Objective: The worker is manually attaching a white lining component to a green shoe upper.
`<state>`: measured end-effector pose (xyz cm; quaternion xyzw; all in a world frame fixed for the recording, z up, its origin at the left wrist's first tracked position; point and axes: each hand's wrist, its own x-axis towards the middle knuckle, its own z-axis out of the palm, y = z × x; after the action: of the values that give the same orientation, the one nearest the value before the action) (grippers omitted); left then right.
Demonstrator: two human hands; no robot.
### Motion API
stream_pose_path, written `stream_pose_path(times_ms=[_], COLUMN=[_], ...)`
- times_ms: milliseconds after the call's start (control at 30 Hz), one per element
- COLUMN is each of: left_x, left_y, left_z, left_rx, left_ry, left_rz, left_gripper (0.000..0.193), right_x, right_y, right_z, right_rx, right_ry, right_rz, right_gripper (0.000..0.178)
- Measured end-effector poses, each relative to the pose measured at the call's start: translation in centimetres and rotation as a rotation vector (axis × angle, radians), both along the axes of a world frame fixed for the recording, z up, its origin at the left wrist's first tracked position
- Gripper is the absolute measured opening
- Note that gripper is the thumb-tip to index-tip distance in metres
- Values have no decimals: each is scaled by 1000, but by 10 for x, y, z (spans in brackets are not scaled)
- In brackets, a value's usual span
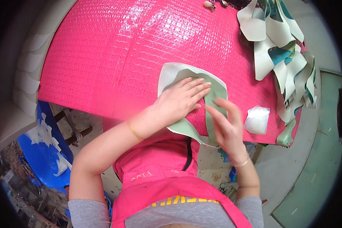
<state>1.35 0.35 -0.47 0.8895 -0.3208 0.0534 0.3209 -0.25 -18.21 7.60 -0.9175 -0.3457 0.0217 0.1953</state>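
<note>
Near the table's front edge lies a U-shaped shoe upper piece (216,89), pale green on its upturned face, with a white layer showing at its far left. My left hand (182,97) lies flat on its middle, fingers stretched to the right. Over the piece's right arm is my right hand (228,127), with thumb and forefinger bent and apart at the green strip. It is slightly blurred, and nothing shows between those fingers; its other fingers are partly hidden.
A glossy pink cover spreads over the table (91,68). White and teal shoe uppers (279,57) heap along its right side, near a white pad (257,120). At left stand a rack of white pieces (28,72) and a blue chair (45,152) holding white scraps. Small trinkets (209,4) lie at the far edge.
</note>
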Motion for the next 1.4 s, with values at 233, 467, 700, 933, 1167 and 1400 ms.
stream_pose_path(times_ms=[233, 467, 700, 933, 1167, 1400], left_x=[11, 34, -55, -27, -64, -64], left_y=[20, 14, -59, 87, 88, 109], left_z=[9, 58, 88, 82, 37, 42], left_rx=[36, -149, 346, 1120, 681, 547], left_ry=[-23, -252, 112, -279, -398, -381], left_rz=[450, 488, -98, -120, 112, 34], left_gripper=[40, 16, 15, 22, 32, 33], right_x=[35, 116, 125, 59, 81, 17], right_y=[15, 15, 7, 2, 67, 40], right_z=[-22, -7, -7, -4, -40, -31], right_rx=[-282, -15, 571, 118, -48, -119], right_ry=[42, 380, 897, 431, 173, 163], right_rz=[41, -77, -262, 85, 721, 434], right_gripper=[50, 37, 39, 52, 75, 59])
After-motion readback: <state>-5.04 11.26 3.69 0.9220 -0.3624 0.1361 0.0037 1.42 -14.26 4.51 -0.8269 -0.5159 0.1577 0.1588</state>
